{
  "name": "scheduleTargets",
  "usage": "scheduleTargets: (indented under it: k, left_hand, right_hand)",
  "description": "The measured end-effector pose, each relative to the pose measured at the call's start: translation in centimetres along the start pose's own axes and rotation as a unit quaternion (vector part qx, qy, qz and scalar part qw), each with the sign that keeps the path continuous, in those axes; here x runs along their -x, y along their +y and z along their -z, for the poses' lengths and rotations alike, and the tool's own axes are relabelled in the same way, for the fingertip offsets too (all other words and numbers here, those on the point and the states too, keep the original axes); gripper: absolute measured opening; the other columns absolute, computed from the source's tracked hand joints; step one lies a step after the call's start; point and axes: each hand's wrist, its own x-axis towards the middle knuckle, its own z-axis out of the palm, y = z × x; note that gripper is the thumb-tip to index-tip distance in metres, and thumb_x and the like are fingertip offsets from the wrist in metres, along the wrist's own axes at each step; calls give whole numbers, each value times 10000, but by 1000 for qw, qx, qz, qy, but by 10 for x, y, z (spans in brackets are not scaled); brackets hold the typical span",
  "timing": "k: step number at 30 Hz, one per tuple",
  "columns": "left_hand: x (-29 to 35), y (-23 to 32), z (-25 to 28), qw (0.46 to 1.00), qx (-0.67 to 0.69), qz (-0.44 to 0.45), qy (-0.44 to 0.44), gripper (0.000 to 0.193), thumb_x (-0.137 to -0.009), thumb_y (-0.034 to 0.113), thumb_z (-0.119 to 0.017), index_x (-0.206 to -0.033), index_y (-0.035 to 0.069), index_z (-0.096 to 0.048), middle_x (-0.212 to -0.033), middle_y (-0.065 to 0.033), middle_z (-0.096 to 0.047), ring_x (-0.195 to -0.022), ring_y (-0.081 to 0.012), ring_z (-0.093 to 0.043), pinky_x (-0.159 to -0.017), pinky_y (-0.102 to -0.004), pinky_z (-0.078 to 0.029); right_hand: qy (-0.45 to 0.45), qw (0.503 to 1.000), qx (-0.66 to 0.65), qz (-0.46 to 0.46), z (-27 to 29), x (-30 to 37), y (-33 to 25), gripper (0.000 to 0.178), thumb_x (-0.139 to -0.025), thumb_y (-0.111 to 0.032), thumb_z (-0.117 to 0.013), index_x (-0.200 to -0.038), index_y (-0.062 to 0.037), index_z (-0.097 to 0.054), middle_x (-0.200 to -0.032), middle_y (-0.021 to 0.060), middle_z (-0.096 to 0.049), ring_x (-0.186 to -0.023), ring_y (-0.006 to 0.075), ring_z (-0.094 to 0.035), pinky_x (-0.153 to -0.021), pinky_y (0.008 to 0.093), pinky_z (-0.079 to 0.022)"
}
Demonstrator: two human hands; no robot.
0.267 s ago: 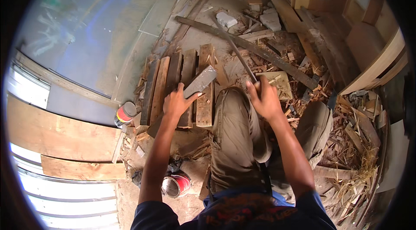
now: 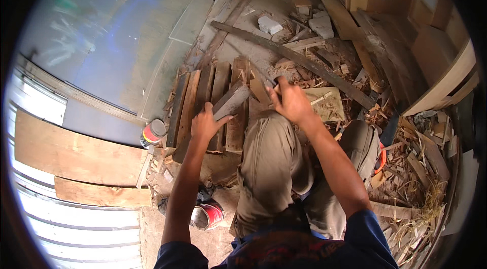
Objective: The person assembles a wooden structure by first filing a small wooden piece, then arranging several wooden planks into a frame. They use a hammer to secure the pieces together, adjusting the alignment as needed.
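Note:
My left hand is closed on one end of a short, weathered grey wood piece, its thumb along the near side. The piece lies tilted over a row of wooden blocks. My right hand is wrapped round a long, thin, dark bar, which points forward and left toward the far end of the wood piece. Motion blurs the bar, so its exact kind and whether it touches the wood cannot be made out. Below the right hand is my bent knee.
A long beam crosses the floor ahead, near white rubble. Splintered scraps heap at the right. Left of the blocks stands a tin can; a red can lies by my left forearm. An orange handle shows beside my right knee.
My right hand has moved left and forward, swinging the bar down toward the wood piece. My left hand keeps its hold, and the orange handle has come into sight.

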Motion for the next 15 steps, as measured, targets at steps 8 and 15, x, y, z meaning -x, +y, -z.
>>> scheduleTargets:
  k: [8,15]
  left_hand:
    - [28,-2,-4,998,56,-13,-2,568,-898,513,-704,-1134,44,-488,-1112,-246,-637,-1014,-469,-631,-802,-545,-523]
    - [18,-46,0,979,150,-110,-84,513,-931,391,-707,-1187,11,-475,-1085,-282,-609,-1040,-498,-601,-833,-538,-500]
  right_hand:
    - [-129,983,-88,-97,-44,22,18,412,-1000,-333,-573,-1153,45,-518,-894,307,-695,-890,521,-664,-839,574,-531]
    - [-161,977,-74,-122,-61,29,-3,425,-999,-331,-545,-1206,39,-507,-901,321,-693,-898,527,-668,-861,576,-539]
